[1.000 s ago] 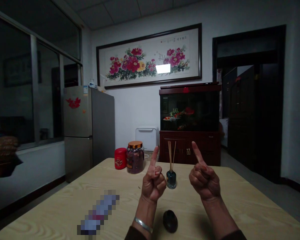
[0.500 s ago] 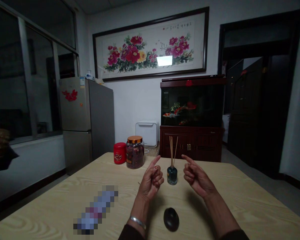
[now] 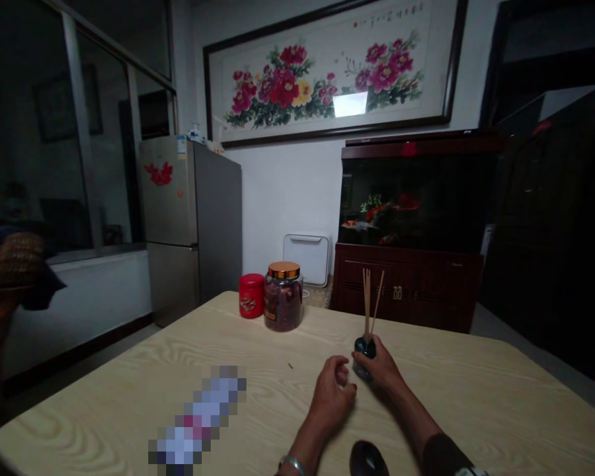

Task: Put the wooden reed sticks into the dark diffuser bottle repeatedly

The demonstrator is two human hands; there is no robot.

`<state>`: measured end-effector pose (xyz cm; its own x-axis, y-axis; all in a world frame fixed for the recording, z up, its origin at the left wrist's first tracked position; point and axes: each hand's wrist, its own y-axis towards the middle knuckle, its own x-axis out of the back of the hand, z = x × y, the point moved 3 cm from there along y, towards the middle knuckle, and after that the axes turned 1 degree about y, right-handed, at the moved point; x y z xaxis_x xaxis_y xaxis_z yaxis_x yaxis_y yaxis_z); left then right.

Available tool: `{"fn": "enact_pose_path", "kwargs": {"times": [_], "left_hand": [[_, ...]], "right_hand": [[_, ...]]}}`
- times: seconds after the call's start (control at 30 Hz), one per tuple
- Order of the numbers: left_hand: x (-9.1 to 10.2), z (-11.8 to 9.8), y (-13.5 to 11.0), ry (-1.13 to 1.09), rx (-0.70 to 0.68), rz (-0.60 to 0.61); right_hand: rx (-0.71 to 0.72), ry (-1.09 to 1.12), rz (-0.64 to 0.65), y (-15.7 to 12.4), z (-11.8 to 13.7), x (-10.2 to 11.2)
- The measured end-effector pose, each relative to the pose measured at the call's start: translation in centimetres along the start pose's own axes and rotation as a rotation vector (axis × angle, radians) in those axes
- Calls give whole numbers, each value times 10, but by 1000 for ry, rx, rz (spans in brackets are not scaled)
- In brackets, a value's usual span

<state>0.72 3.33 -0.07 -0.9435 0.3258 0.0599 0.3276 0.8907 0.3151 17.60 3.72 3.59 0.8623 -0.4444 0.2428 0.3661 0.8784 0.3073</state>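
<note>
A reed diffuser (image 3: 361, 362), a dark glass bottle with several thin sticks standing in it, is on the wooden table (image 3: 258, 383). My right hand (image 3: 384, 367) wraps round the bottle from the right, thumb in front. Just left of the bottle is my left hand (image 3: 331, 395), with a bracelet at the wrist. Its fingers are loosely bent, the thumb stands apart from them, and nothing shows in it. Nearest to me lies a dark, rounded, glossy object (image 3: 368, 459), cut off by the lower edge of the view.
A red canister (image 3: 251, 295) and a clear jar with a copper-coloured lid (image 3: 283, 301) stand at the table's far edge. A pixelated flat item (image 3: 198, 423) lies at the left. Beyond are a fridge (image 3: 218, 225) and a fish tank (image 3: 421, 192) on a cabinet.
Both hands had pointing index fingers on either side of the diffuser. Now the right hand has closed round its bottle and the left has relaxed beside it. The view has shifted.
</note>
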Motion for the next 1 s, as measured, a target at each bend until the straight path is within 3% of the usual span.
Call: {"fn": "enact_pose_path", "kwargs": {"times": [0.23,0.37,0.47,0.53,0.67,0.73,0.83,0.97,1.0], "left_hand": [[-8,-2,-9,-3,21,207],[-14,-12,-18,-123,-6,353],[-14,-18,-20,-120,13,374],[-12,-20,-19,-106,12,366],[-10,-17,-18,-105,29,329],[-9,-15,-18,-104,42,330],[-10,-13,-19,-127,15,345],[-10,-9,-18,-149,3,343],[-10,-8,-18,-148,8,338]], "right_hand": [[6,-40,103,-49,-1,6],[10,109,109,-63,24,0],[49,162,105,-59,49,-10],[77,254,31,-50,67,-9],[168,394,-219,-24,101,33],[132,79,-236,-12,108,64],[40,-167,-151,-14,91,104],[-49,-454,-84,-55,23,133],[-47,-654,-36,-67,3,136]]}}
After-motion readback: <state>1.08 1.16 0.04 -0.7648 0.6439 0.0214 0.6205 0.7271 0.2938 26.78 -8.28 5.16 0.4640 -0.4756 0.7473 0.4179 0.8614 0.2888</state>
